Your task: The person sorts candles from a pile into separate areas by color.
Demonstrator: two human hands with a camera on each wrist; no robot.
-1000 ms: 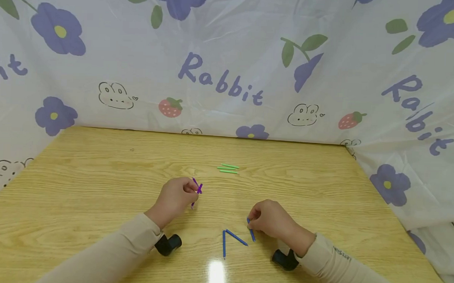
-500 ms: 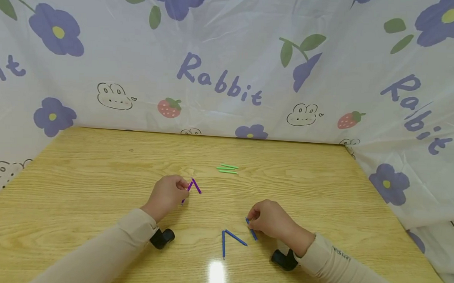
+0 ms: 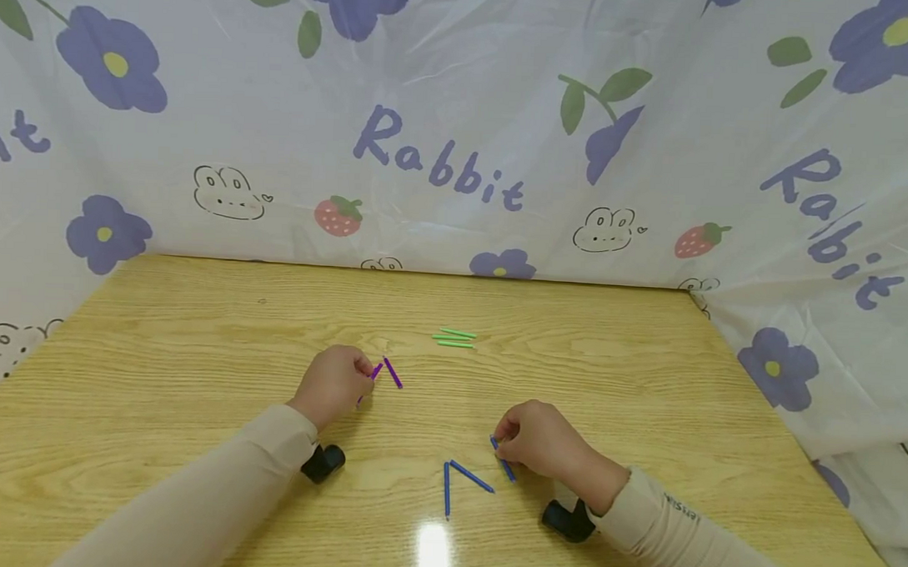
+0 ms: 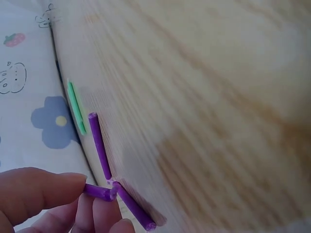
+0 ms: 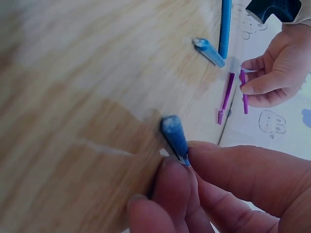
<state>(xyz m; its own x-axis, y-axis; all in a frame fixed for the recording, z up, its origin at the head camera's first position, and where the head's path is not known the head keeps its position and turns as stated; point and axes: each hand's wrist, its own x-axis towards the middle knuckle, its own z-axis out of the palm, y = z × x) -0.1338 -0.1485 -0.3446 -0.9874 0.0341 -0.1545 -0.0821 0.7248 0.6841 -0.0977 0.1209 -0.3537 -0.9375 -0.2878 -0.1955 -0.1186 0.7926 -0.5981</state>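
Observation:
In the left wrist view, my left hand (image 3: 334, 386) pinches a short purple stick (image 4: 97, 191) between thumb and fingers. Two more purple sticks lie by it on the table, one slanting stick (image 4: 99, 145) and another stick (image 4: 135, 206), their near ends close together. My right hand (image 3: 542, 437) pinches the far end of a blue stick (image 5: 174, 136), which slants toward the person. To its left lie two other blue sticks, one nearly straight (image 3: 448, 490) and one diagonal (image 3: 473, 476), almost meeting at their far ends.
Three green sticks (image 3: 455, 338) lie side by side farther back on the wooden table (image 3: 609, 347). A patterned cloth (image 3: 446, 83) hangs behind the table and along its sides. Black wrist cameras (image 3: 323, 462) sit under both wrists.
My left hand has drawn leftward with its purple stick, which no longer crosses the slanting one beside it. My right hand stays in place; its blue stick has tilted slightly.

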